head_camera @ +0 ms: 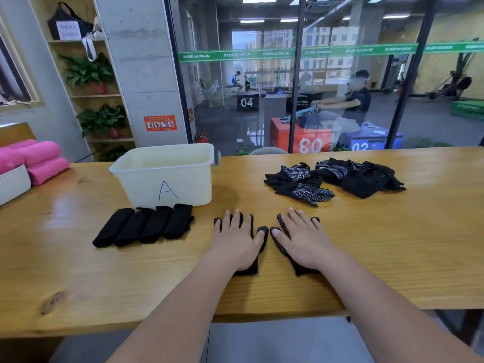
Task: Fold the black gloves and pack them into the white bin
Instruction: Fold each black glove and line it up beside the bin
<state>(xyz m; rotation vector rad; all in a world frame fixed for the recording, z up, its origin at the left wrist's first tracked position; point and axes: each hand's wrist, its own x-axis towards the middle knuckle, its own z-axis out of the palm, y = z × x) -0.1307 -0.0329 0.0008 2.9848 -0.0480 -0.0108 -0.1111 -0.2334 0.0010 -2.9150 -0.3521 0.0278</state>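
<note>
Pressing flat, we lay our left hand (pixel 237 243) on one black glove (pixel 251 269) and our right hand (pixel 305 243) on a second glove (pixel 284 227), fingers (pixel 238 218) straight, gripping nothing.

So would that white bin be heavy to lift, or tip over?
Probably light: the white bin looks like thin plastic, and no gloves show inside. Unlikely to tip: it sits flat and wide on the table.

Bare forearms (pixel 262 310), uncovered from the near edge of the view to the wrists, lead to the left hand (pixel 237 242) and right hand (pixel 305 239); fingernails are short and plain.
</note>
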